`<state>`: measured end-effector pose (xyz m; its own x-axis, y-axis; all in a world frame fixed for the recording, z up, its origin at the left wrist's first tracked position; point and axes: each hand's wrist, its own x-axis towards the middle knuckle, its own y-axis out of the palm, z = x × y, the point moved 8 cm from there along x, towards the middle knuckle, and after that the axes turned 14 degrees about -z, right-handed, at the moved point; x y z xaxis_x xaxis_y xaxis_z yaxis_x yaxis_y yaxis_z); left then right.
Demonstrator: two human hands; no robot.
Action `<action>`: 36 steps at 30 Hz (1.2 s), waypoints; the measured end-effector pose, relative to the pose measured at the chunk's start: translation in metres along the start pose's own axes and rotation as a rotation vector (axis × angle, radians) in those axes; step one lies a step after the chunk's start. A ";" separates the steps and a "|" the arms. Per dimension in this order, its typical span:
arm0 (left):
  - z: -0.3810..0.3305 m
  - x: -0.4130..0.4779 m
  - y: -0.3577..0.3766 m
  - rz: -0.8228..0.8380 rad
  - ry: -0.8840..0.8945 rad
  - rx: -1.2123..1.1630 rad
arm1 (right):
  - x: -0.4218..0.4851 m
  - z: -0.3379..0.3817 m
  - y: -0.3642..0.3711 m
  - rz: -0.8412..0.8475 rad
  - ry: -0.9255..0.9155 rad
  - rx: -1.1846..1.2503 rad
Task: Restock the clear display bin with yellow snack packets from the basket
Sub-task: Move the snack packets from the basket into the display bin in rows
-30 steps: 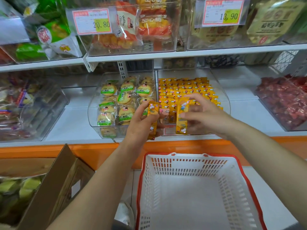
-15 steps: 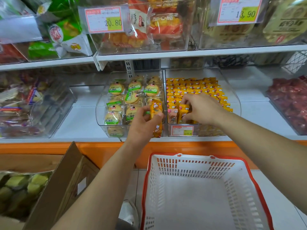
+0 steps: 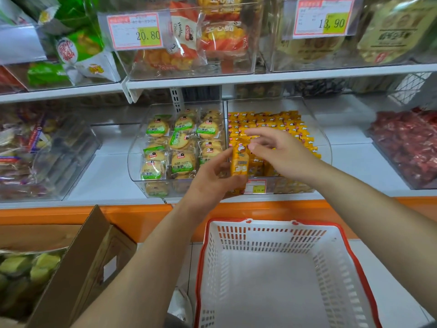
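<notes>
A second earlier we had counted one yellow packet in each hand; now only the left hand [image 3: 210, 183] had one. Its thumb and fingers were curled round the yellow packet [image 3: 239, 163], which it held upright just in front of the clear display bin [image 3: 316, 124], at the bin's front left corner. The right hand [image 3: 281, 155] had let go of its packet. It hovered over the front edge of the bin with fingers spread and loose, holding nothing, its fingertips close to the top of the packet in the left hand. Half a second before, that hand had been pressed down among the stock at the bin's front, so we judged that its packet had joined the rows of yellow packets [image 3: 267, 121] already filling the bin from the back edge forward.

The basket [image 3: 269, 235] below showed only its white floor. We took the packet in the left hand for the last of the load, though we could not tell whether a second one sat hidden behind the left palm. Passing it to the free right hand, or setting it straight into the front row, looked like all that remained of the restocking
</notes>
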<state>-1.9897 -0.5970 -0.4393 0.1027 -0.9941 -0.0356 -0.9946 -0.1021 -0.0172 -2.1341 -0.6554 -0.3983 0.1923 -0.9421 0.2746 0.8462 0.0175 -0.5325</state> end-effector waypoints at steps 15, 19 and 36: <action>-0.013 0.010 0.000 -0.279 0.062 -0.154 | -0.018 -0.002 -0.023 0.072 0.010 0.116; -0.022 0.012 0.009 -0.254 0.129 -0.147 | -0.017 0.003 -0.024 0.042 0.001 0.190; -0.004 0.029 0.020 -0.248 0.659 1.033 | 0.014 -0.021 -0.046 -0.212 -0.169 -0.184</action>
<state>-2.0068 -0.6277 -0.4366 -0.0377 -0.8120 0.5825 -0.4434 -0.5087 -0.7379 -2.1804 -0.6767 -0.3867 0.1144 -0.8491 0.5157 0.7750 -0.2485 -0.5810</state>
